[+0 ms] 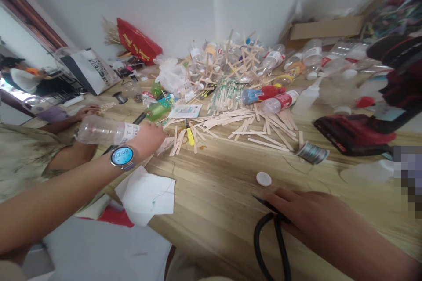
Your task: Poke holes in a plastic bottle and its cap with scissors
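My left hand (pixel 150 138), with a smartwatch on the wrist, is closed over the right end of a clear plastic bottle (pixel 102 129). The bottle lies sideways with a white label, and my fingers hide that end. My right hand (pixel 306 208) is closed over black-handled scissors (pixel 255 241) low on the table; their dark blade points up and left. Just beyond the blade tip lies a round white cap (pixel 263 179). A yellow-handled screwdriver (pixel 190 135) rests to the right of my left hand. White paper (pixel 148 193) hangs over the table edge below my left wrist.
Wooden sticks (pixel 231 120) spread across the table (pixel 214 184) before many plastic bottles (pixel 285 101). A red power drill (pixel 356 134) and a thread spool (pixel 313 152) stand right. At left, a co-worker's hand (pixel 87 112) rests on the table. A cardboard box (pixel 326 28) is behind.
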A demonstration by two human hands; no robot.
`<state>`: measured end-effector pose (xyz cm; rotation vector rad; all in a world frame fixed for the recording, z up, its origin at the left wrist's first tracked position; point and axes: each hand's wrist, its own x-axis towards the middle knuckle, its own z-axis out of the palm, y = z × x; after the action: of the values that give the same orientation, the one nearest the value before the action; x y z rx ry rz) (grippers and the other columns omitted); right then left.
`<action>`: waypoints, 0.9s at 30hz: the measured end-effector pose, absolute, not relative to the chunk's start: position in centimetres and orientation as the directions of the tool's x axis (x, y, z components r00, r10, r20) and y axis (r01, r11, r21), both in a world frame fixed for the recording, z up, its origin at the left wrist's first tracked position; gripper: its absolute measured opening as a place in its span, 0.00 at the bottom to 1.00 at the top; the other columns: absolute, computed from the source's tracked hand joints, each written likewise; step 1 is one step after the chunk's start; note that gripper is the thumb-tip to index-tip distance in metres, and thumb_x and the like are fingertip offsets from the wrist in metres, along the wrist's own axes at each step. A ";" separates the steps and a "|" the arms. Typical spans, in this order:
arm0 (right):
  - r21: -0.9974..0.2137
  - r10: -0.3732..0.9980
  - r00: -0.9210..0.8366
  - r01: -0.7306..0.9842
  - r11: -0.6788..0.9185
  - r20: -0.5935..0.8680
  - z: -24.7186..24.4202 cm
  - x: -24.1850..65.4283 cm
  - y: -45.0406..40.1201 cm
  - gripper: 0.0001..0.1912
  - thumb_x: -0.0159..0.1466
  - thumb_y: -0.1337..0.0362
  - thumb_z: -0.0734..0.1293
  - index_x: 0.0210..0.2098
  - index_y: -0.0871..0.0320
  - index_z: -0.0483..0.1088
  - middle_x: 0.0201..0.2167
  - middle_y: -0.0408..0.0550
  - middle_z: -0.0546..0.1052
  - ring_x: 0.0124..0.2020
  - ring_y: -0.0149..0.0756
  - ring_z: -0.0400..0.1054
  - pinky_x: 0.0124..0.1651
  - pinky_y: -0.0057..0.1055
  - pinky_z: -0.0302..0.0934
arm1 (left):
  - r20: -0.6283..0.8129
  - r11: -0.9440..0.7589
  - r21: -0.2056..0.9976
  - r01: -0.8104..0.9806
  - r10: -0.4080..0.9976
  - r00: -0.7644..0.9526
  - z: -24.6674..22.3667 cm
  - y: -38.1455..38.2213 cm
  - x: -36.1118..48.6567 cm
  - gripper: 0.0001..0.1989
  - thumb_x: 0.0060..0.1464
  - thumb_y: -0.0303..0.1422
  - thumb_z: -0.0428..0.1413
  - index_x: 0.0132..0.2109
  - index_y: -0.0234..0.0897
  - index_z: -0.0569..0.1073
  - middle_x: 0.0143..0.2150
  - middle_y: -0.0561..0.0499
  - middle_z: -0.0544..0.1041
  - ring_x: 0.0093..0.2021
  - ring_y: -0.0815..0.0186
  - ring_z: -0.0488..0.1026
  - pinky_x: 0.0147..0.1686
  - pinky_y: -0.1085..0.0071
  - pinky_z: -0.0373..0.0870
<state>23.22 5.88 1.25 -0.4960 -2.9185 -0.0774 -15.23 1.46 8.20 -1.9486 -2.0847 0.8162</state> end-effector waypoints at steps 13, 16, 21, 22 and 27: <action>0.053 0.279 -0.927 0.300 0.952 0.251 1.4 23.3 5.9 0.20 0.51 0.80 0.60 0.36 0.57 0.76 0.27 0.43 0.78 0.20 0.40 0.74 0.17 0.34 0.63 | -0.173 -0.046 -0.623 0.780 0.982 -0.080 10.8 1.7 -13.2 0.16 0.55 0.15 0.47 0.39 0.29 0.78 0.41 0.33 0.80 0.45 0.46 0.76 0.38 0.59 0.65; 0.068 0.282 -0.923 0.309 0.949 0.262 1.5 23.3 6.1 0.20 0.52 0.79 0.59 0.36 0.57 0.76 0.27 0.43 0.78 0.19 0.40 0.74 0.16 0.33 0.61 | -0.167 -0.025 -0.623 0.782 0.981 -0.102 11.4 2.0 -13.4 0.13 0.56 0.19 0.49 0.40 0.30 0.77 0.41 0.35 0.80 0.44 0.47 0.76 0.37 0.61 0.66; 0.061 0.320 -0.878 0.363 0.930 0.357 2.2 23.1 6.2 0.20 0.56 0.79 0.57 0.38 0.58 0.76 0.27 0.44 0.79 0.19 0.38 0.73 0.17 0.32 0.61 | -0.269 0.005 0.049 0.999 0.963 0.008 11.0 2.4 -11.0 0.15 0.58 0.44 0.53 0.40 0.36 0.72 0.35 0.46 0.77 0.35 0.59 0.73 0.33 0.67 0.64; 0.050 0.331 -0.862 0.377 0.925 0.383 2.4 23.1 6.2 0.21 0.57 0.79 0.56 0.40 0.59 0.75 0.27 0.45 0.79 0.20 0.38 0.74 0.18 0.31 0.61 | -0.321 0.031 0.295 0.955 0.945 0.069 10.6 2.4 -9.9 0.15 0.58 0.46 0.52 0.38 0.37 0.71 0.34 0.49 0.76 0.34 0.61 0.73 0.33 0.68 0.65; -0.108 0.471 -0.771 0.473 0.874 0.429 3.2 23.3 5.5 0.22 0.66 0.76 0.53 0.53 0.60 0.71 0.34 0.49 0.82 0.28 0.39 0.77 0.26 0.30 0.67 | -0.356 0.289 0.924 0.251 0.887 0.292 7.6 2.4 -3.8 0.17 0.55 0.46 0.57 0.42 0.37 0.72 0.34 0.52 0.74 0.32 0.67 0.70 0.35 0.69 0.67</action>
<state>23.27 5.53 3.15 -0.6913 -2.5930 -0.0081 -3.80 2.44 7.65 -2.9606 -2.9503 -1.4683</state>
